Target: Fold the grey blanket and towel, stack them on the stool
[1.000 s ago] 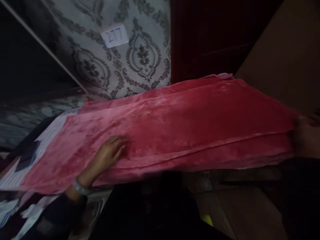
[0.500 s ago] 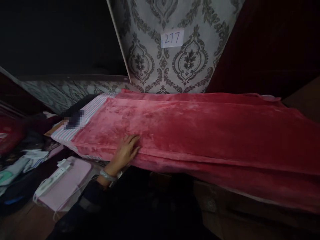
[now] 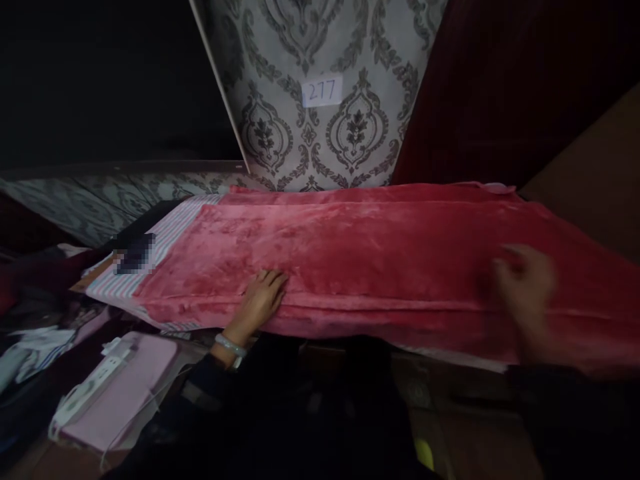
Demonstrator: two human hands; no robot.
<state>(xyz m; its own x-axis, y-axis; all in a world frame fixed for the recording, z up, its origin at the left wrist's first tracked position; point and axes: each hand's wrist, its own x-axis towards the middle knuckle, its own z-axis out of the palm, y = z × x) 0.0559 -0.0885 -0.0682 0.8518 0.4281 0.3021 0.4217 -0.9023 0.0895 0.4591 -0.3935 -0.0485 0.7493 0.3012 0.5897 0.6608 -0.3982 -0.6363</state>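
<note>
A red plush cloth (image 3: pixel 350 253), perhaps a blanket, lies in long folded layers across a surface covered with striped cloth (image 3: pixel 117 283). My left hand (image 3: pixel 264 297) rests flat near its front edge, fingers stretched out and slightly apart. A bracelet (image 3: pixel 230 347) circles that wrist. Over the right part of the plush cloth, my right hand (image 3: pixel 527 283) is blurred by motion, with its fingers bent. Whether it touches or pinches the cloth cannot be made out.
A dark screen (image 3: pixel 100 80) stands behind at the left. A paper label reading 277 (image 3: pixel 323 91) hangs on patterned wallpaper. At lower left, a white power strip (image 3: pixel 93 387) lies on a pink stool-like surface (image 3: pixel 145 373), with piled clothes beside it. A pixelated dark object (image 3: pixel 135 253) sits on the striped cloth.
My right hand has come into view over the right part of the plush cloth. My left hand stays flat near the front edge. The view has shifted slightly to the right.
</note>
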